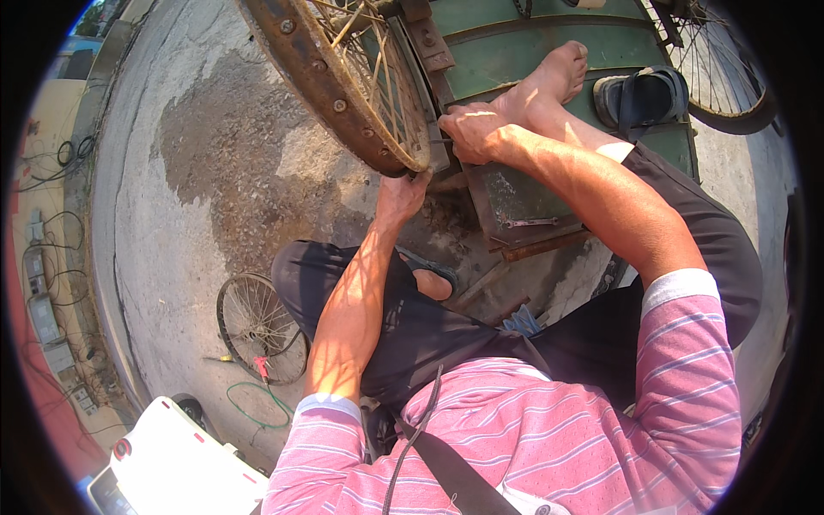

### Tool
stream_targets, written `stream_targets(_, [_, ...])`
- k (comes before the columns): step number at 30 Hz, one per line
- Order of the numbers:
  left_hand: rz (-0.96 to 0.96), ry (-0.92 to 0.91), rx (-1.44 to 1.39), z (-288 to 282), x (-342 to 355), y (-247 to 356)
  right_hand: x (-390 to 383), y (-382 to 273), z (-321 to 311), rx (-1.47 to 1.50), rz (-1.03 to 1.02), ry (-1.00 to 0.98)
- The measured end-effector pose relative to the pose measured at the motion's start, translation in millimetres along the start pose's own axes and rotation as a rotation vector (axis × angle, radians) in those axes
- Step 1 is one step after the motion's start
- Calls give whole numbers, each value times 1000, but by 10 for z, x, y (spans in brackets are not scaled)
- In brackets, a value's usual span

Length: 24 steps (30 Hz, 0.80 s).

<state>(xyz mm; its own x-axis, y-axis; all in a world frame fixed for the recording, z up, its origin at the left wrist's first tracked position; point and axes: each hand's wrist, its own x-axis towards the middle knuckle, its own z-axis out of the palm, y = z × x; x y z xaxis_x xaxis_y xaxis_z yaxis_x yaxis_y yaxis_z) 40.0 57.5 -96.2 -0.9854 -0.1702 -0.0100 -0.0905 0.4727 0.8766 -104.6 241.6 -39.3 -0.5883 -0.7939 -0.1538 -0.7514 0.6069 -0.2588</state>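
1 rusty wheel rim [340, 105], left grip [402, 196] pinching its near end; right grip [475, 133] curled by the bare foot [556, 77], can't tell from here whether it holds anything.

Wheel rim [328, 84]: rusty brown. Shirt [558, 433]: pink, with thin pale and bluish-purple stripes; cuffs [682, 288] whitish grey. Trousers [717, 227]: plain, near black. Metal sheet [506, 47]: dull green. Sandal [644, 99]: black and dark grey. Ground [159, 266]: pale grey, brown patch [206, 137]. Chair [184, 463]: white, red marks. Wall [43, 378]: faded red.
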Motion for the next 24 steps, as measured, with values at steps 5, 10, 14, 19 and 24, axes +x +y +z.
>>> stream_targets(5, [28,15,-28,8,-3,-38,11,1,25,-1,-14,17])
stream_targets(10, [2,-75,3,-14,20,-32,10,31,54,9,-19,30])
stream_targets(14, [7,-63,-5,-12,12,-10,13,40,61,3,-31,37])
stream_targets(19, [12,-55,0,-17,9,-17,5,9,20,1,-27,20])
stream_targets(24, [28,-13,-16,4,3,28,-19,8,-3,-15,-18,16])
